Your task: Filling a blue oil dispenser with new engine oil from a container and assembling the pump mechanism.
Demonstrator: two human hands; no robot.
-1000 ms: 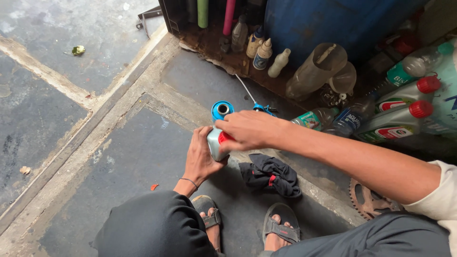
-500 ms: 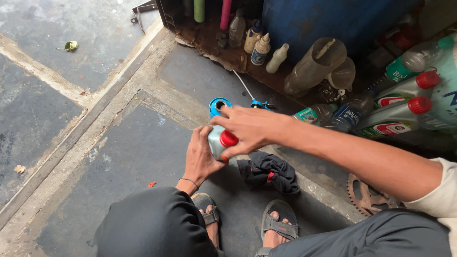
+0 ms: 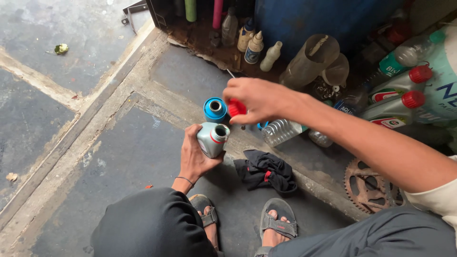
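Left hand fingers wrapped around open grey bottle; right hand fingers pinching red cap.

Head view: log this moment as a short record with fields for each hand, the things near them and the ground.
left hand: left hand grips a small grey bottle, upright, its mouth uncapped
right hand: right hand holds a red cap in its fingers, above and right of the bottle
nearby: blue can behind the bottle; clear plastic bottle lying on its side; dark rag by the sandalled feet; rusty sprocket to the right
ground: concrete floor, stained
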